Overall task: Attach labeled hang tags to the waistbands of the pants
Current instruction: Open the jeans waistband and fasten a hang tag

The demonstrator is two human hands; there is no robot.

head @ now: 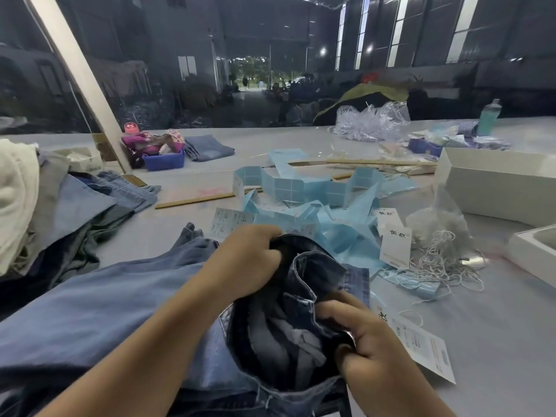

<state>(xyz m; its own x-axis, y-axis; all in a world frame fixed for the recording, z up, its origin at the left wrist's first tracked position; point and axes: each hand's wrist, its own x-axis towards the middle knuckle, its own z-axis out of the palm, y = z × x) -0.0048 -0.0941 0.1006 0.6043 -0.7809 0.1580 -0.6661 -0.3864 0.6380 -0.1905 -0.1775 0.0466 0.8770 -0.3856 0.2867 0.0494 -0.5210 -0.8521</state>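
Note:
A pair of blue denim pants (pixel 99 308) lies across the table in front of me, its dark waistband (pixel 304 266) bunched up and open at the right end. My left hand (pixel 249 260) grips the far edge of the waistband. My right hand (pixel 364 341) pinches the near edge of the waistband. A white labeled hang tag (pixel 427 347) lies on the table just right of my right hand. Two more white hang tags (pixel 394 245) lie beyond the pants.
Blue label backing strips (pixel 301 188) sprawl over the table's middle. A plastic bag with loose white strings (pixel 442 251) is at right, white boxes (pixel 493 185) farther right. Stacked jeans and cloth (pixel 60 206) pile at left. A blue bin (pixel 164 161) stands at the back.

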